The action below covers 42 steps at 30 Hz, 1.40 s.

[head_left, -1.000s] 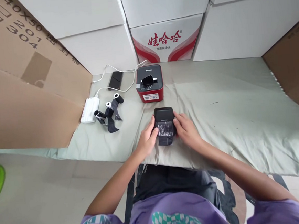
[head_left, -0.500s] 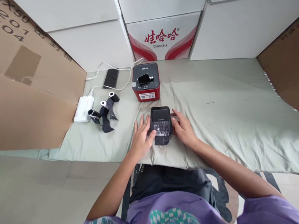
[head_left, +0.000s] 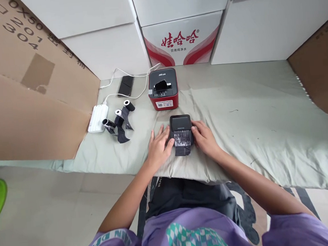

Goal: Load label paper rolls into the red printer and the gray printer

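Note:
A small black printer (head_left: 180, 124) sits on the pale green cloth (head_left: 250, 108) right in front of me. A dark printed strip of paper (head_left: 182, 143) hangs out of its front slot. My left hand (head_left: 159, 147) lies flat with fingers spread against the printer's left side, thumb touching the strip. My right hand (head_left: 205, 138) presses against the printer's right side with fingers curled around its edge.
A red and black printer (head_left: 163, 89) stands behind the small one. To the left lie several paper rolls with dark strips (head_left: 120, 120), a white power bank (head_left: 97, 118) with cables and a black phone (head_left: 126, 85). Cardboard sheets (head_left: 25, 92) and white boxes (head_left: 173, 20) surround the cloth.
My left hand went from gripping the printer's side to lying flat with fingers spread. The paper strip and my right hand stay about where they were.

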Available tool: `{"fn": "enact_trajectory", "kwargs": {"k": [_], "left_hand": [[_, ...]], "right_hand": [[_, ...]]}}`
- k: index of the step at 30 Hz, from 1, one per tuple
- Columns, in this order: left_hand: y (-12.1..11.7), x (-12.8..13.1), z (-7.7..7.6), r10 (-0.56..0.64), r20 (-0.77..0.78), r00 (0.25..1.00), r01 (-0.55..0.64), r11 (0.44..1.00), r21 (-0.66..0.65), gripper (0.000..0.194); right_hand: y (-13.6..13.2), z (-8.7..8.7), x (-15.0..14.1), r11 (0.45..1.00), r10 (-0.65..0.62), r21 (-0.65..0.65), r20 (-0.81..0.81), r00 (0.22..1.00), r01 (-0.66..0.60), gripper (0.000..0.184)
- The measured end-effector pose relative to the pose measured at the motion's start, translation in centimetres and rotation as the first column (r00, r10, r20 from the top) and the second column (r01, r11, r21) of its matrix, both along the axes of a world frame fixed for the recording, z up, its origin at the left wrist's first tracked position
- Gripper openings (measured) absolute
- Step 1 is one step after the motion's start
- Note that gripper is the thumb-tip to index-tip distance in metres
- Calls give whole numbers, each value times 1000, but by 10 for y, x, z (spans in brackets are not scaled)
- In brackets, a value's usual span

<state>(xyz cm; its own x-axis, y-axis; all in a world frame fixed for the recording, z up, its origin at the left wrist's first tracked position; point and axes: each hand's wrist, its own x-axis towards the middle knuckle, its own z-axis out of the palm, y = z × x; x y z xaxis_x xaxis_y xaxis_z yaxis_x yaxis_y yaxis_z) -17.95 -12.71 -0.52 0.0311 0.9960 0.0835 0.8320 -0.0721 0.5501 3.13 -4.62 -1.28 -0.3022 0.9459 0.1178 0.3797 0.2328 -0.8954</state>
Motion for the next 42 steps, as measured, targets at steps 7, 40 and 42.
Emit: {"fn": "enact_trajectory", "kwargs": {"k": [7,40,42], "left_hand": [[-1,-1,-2,-10,68,998,9,1000,21,59],[2,-2,-2,-4,78,997,1,1000,28,55],[2,-1,-2,-5,79,997,3,1000,28,55]], "right_hand": [[7,17,2,990,-55,132,23,998,51,23],[41,74,-49,944,4,190,810,587,-269,16],[38,79,-50,954,29,149,818,574,-261,19]]}}
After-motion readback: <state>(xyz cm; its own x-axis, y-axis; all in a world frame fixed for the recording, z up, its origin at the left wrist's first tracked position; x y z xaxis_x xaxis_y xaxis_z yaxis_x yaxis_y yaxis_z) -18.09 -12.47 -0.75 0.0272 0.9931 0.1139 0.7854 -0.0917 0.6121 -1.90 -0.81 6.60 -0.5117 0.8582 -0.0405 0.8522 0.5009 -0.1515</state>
